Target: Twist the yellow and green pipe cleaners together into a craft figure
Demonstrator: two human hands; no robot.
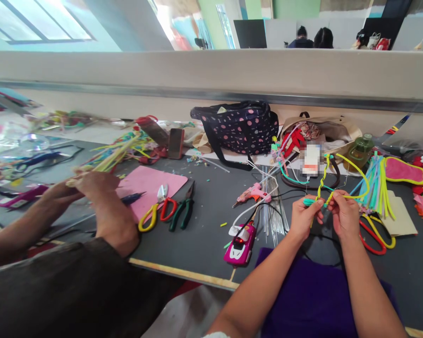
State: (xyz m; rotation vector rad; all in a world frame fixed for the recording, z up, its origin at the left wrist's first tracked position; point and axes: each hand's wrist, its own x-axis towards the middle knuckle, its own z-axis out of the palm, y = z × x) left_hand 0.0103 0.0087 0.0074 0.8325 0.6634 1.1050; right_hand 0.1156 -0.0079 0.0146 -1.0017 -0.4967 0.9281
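Both my hands are raised over the right part of the grey table, close together. My left hand (pixel 306 217) pinches the lower end of twisted yellow and teal pipe cleaners (pixel 322 180). With closed fingertips, my right hand (pixel 344 213) grips the yellow strand just beside it. One long yellow end loops up and over to the right of my right hand. Teal tips stick out left of my left fingers. Below my forearms lies a dark purple cloth (pixel 306 295). Scissors with red and yellow handles (pixel 377 234) rest right of my right hand, their blades mostly hidden.
A co-worker's arms (pixel 109 206) reach in from the left. A pink glue gun (pixel 252 193), a magenta power strip (pixel 240 246), pliers (pixel 183 209) and more scissors (pixel 157 206) lie mid-table. Bags (pixel 241 124) stand behind; pipe cleaners (pixel 375 183) are bundled at right.
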